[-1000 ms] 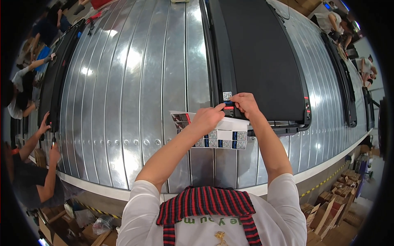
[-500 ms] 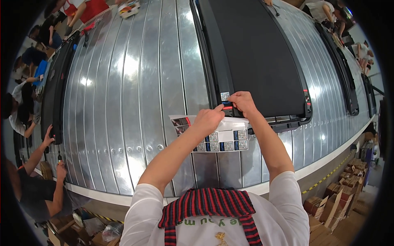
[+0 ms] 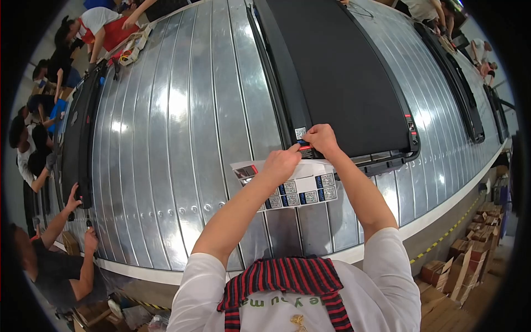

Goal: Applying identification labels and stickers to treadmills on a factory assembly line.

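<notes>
Pressing a small label (image 3: 300, 133) onto the near-left corner of the black panel (image 3: 343, 77). Right hand (image 3: 321, 138) pinching the label, left hand (image 3: 281, 164) fingertips flattening it just below, over the sticker sheet (image 3: 310, 188). Probably needing a firm rub-down next.

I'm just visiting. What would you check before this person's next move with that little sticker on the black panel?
1. Both hands at the panel's near corner: ok, left hand and right hand meet there.
2. Small sticker on the black panel: ok.
3. Sticker pressed flat: cannot tell.
4. Sticker sheet within reach on the metal table: ok.
5. Other people's hands away: ok.
</notes>
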Motion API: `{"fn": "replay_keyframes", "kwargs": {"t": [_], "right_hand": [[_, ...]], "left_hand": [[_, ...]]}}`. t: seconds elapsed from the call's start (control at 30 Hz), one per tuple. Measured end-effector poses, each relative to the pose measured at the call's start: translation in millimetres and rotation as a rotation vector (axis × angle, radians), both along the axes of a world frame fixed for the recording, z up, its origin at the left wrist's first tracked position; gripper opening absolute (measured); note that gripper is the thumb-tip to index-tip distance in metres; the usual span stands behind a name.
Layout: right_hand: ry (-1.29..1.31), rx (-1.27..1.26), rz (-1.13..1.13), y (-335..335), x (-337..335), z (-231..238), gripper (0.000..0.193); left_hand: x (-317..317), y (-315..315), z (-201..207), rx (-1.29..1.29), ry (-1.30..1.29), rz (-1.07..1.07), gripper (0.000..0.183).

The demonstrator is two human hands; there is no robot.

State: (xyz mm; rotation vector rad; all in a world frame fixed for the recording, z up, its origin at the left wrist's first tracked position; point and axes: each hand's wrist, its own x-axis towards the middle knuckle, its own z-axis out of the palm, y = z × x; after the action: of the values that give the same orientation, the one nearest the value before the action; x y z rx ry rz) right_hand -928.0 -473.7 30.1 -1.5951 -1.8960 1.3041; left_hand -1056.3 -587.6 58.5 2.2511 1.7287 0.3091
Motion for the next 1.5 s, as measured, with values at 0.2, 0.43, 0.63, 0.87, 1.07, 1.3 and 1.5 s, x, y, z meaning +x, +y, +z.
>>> {"fn": "replay_keyframes", "kwargs": {"t": [0.2,0.43,0.63,0.87,1.07,1.3,1.5], "right_hand": [[-0.094,0.008,-0.004,5.7,1.2,-11.3,0.015],[-0.111,0.071,-0.041,1.1,-3.5,-3.7,0.014],[-0.184,0.034,-0.010,0.0,-4.6,10.0,0.014],[-0.194,0.079,-0.020,4.0,-4.9,-1.6,0.013],[-0.170,0.111,-0.017,1.8,-3.9,-2.9,0.014],[-0.121,0.128,-0.005,2.3,0.0,-2.4,0.015],[-0.060,-0.127,0.068,10.7,0.5,-4.0,0.015]], "left_hand": [[4.8,-31.0,9.4,-0.074,0.037,0.013,0.007],[17.2,-82.6,38.6,-0.181,0.071,0.015,0.006],[25.2,-124.0,39.7,-0.187,0.130,0.051,0.006],[35.9,-161.3,47.4,-0.299,0.117,0.120,0.010],[36.7,-169.2,52.0,-0.340,0.149,0.138,0.012],[26.2,-143.3,42.4,-0.244,0.148,0.111,0.013],[24.2,-64.6,42.8,-0.141,0.170,0.080,0.007]]}}
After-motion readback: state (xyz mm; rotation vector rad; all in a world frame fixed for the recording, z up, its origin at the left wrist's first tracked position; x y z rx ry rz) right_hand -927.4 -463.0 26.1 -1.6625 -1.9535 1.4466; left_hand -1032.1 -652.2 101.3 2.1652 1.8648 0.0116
